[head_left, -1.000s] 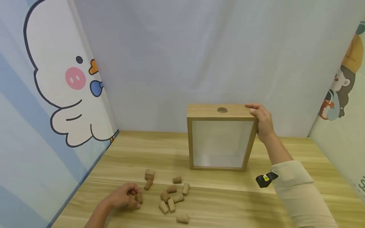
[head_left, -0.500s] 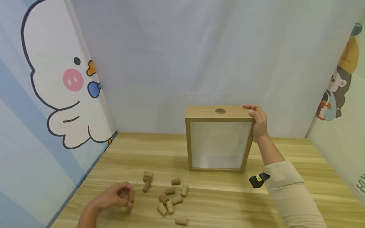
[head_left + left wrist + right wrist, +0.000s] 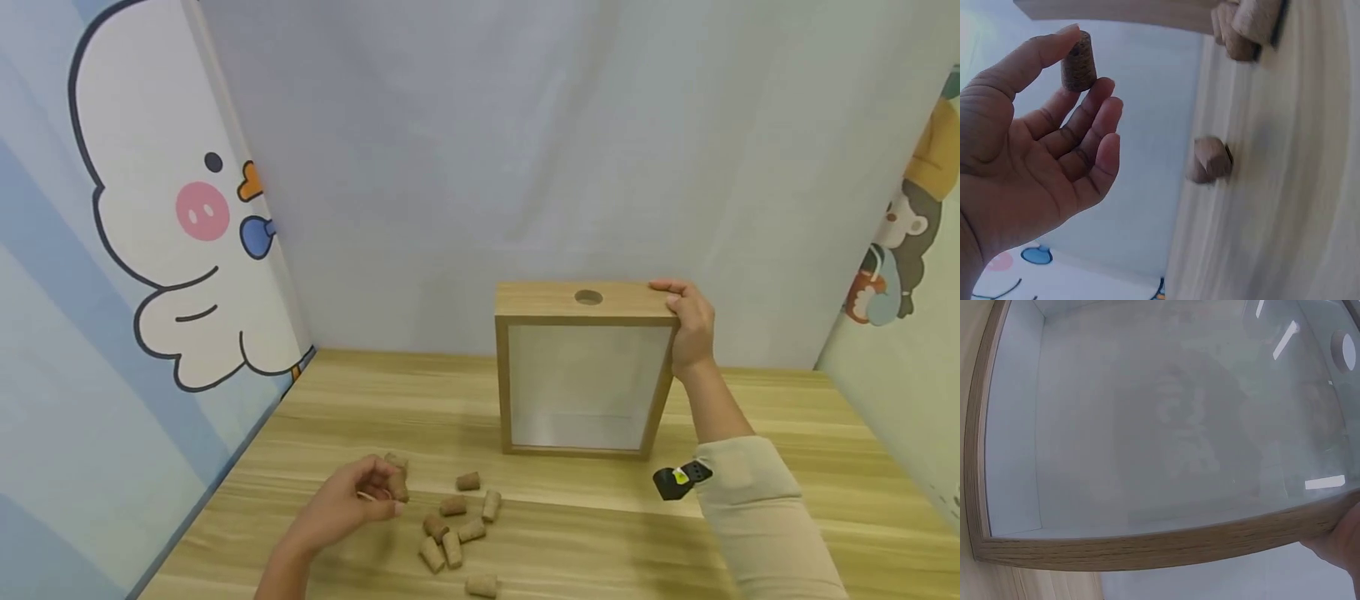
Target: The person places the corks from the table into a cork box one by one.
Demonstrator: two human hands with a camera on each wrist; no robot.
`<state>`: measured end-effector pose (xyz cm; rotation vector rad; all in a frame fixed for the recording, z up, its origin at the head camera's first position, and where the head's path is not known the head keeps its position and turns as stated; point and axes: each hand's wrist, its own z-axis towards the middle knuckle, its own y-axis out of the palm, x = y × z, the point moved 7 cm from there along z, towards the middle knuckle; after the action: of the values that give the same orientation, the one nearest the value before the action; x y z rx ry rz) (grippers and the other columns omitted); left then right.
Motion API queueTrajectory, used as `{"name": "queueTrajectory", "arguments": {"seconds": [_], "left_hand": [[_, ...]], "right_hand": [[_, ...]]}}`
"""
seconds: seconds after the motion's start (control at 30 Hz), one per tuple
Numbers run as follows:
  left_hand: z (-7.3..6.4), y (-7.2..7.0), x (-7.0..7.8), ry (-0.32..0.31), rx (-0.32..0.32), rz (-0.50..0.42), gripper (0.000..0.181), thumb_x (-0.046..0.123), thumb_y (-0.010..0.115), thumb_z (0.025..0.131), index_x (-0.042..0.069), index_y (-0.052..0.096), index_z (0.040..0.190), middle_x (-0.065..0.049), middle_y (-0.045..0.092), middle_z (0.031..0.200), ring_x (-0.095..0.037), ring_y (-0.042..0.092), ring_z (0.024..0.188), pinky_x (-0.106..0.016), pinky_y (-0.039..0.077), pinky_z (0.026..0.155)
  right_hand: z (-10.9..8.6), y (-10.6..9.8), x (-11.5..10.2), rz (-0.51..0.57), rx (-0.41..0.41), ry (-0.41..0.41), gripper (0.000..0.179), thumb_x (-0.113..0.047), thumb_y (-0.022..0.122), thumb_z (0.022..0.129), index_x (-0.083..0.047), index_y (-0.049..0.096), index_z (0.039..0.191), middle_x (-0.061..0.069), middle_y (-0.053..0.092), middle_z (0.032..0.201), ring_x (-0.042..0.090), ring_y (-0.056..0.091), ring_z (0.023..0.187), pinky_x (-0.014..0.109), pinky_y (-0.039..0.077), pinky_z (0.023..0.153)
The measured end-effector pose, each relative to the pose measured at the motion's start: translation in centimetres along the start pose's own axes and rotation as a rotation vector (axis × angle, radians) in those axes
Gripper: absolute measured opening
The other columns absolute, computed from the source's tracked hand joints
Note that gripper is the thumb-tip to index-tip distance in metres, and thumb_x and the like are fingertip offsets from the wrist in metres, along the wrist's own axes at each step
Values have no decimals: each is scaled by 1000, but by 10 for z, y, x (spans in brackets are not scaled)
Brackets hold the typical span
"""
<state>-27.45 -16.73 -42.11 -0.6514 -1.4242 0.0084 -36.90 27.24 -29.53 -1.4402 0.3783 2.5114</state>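
Observation:
My left hand (image 3: 341, 504) pinches a brown cork (image 3: 1079, 62) between thumb and forefinger, raised above the tabletop; in the left wrist view the other fingers curl loosely below it. Behind it, partly hidden by the fingers, lies another cork (image 3: 396, 460). At the right, my right hand (image 3: 692, 325) grips the upper right corner of an upright wooden shadow box (image 3: 502, 383) with a clear front. A round hole (image 3: 588, 297) opens in the box's top. Through the front pane, in the right wrist view, the white back panel (image 3: 1085, 425) shows.
Several loose corks (image 3: 452, 550) lie on the wood-grain table (image 3: 585, 533), in front of and left of the box. A grey-white curtain (image 3: 420, 167) hangs behind, and printed cloth panels (image 3: 142, 275) stand at both sides.
My left hand has moved slightly left with the cork, then back right and up, now overlapping the far-left corks. My right hand keeps its grip on the box.

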Motion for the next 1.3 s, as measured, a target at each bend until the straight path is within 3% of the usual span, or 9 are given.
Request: {"name": "queueTrajectory", "arguments": {"seconds": [0.37, 0.63, 0.83, 1.0, 1.13, 1.3], "left_hand": [[28, 11, 35, 15, 155, 48, 44, 32, 76, 78, 7, 62, 112, -2, 62, 94, -19, 57, 85, -34, 47, 74], [42, 15, 70, 101, 236, 11, 35, 17, 75, 80, 7, 61, 111, -1, 60, 96, -19, 55, 89, -37, 45, 80], [50, 19, 89, 129, 253, -3, 33, 14, 75, 80, 8, 62, 109, -2, 59, 96, -20, 54, 89, -37, 44, 80], [54, 17, 107, 194, 262, -27, 33, 19, 76, 80, 10, 62, 109, -3, 59, 94, -19, 54, 88, -38, 44, 80], [59, 16, 118, 223, 257, -25, 33, 23, 76, 79, 11, 62, 108, -3, 60, 95, -20, 55, 88, -39, 44, 79], [66, 16, 131, 214, 247, -26, 35, 22, 76, 79, 8, 61, 108, -4, 59, 97, -20, 54, 89, -36, 44, 79]], "right_hand": [[-2, 2, -5, 19, 47, -62, 37, -8, 34, 83, -3, 67, 96, 1, 60, 99, 19, 49, 90, 33, 34, 77], [-2, 6, -5, 60, 9, -101, 32, -13, 37, 85, -8, 68, 95, 1, 59, 100, 19, 49, 88, 33, 32, 75], [-6, 3, -5, 107, 0, -148, 28, -15, 42, 85, -8, 67, 97, 2, 58, 101, 18, 48, 86, 33, 32, 72], [-6, 5, -7, 111, -17, -183, 23, -14, 45, 90, -7, 66, 97, 1, 58, 102, 16, 46, 92, 29, 30, 80], [-7, 4, -6, 114, -5, -165, 19, -13, 47, 91, -13, 66, 91, -1, 59, 99, 15, 45, 90, 27, 29, 80], [-6, 3, -5, 130, -4, -122, 19, -10, 48, 88, -14, 66, 89, 0, 58, 98, 15, 45, 88, 29, 30, 78]]}}
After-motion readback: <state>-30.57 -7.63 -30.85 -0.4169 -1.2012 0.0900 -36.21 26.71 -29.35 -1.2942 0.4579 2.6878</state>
